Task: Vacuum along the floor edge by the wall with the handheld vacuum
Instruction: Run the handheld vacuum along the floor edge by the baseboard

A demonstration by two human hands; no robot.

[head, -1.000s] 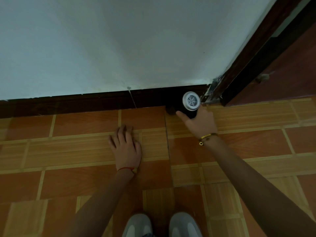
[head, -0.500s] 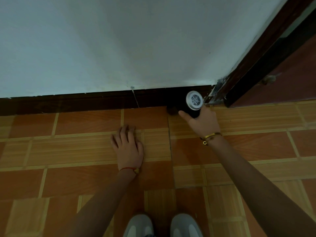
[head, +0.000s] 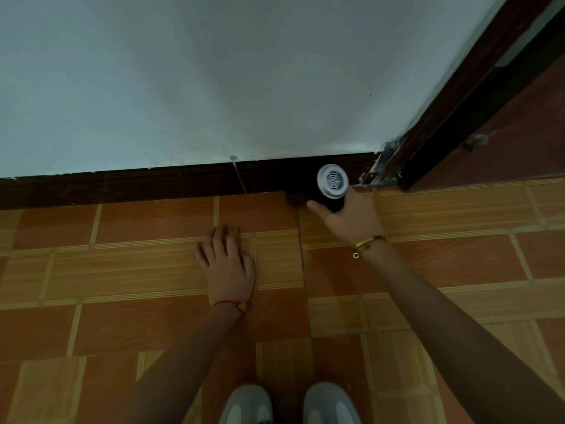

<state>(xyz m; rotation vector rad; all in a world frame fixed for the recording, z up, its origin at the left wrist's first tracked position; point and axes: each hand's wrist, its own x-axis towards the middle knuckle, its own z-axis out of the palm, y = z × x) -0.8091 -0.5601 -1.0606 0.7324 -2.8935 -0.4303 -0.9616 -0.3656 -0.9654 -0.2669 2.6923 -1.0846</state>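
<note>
The right hand (head: 351, 220) grips a dark handheld vacuum (head: 331, 186), fingers wrapped around its body and thumb stretched left along it. The round grey vented end cap faces up toward the camera, so the long axis runs from the hand down toward the skirting (head: 153, 186), with the nozzle end hidden in shadow where floor (head: 137, 264) meets wall (head: 214, 81). The left hand (head: 226, 264) lies flat and relaxed on the tiles, holding nothing, nearer the body and to the left of the vacuum. The two hands are apart. The vacuum sits near the right end of the skirting, just left of a door frame (head: 452, 117), so the uncleaned edge probably lies leftward. No brand or writing is readable. Two pale shoes (head: 290, 405) show below.
</note>
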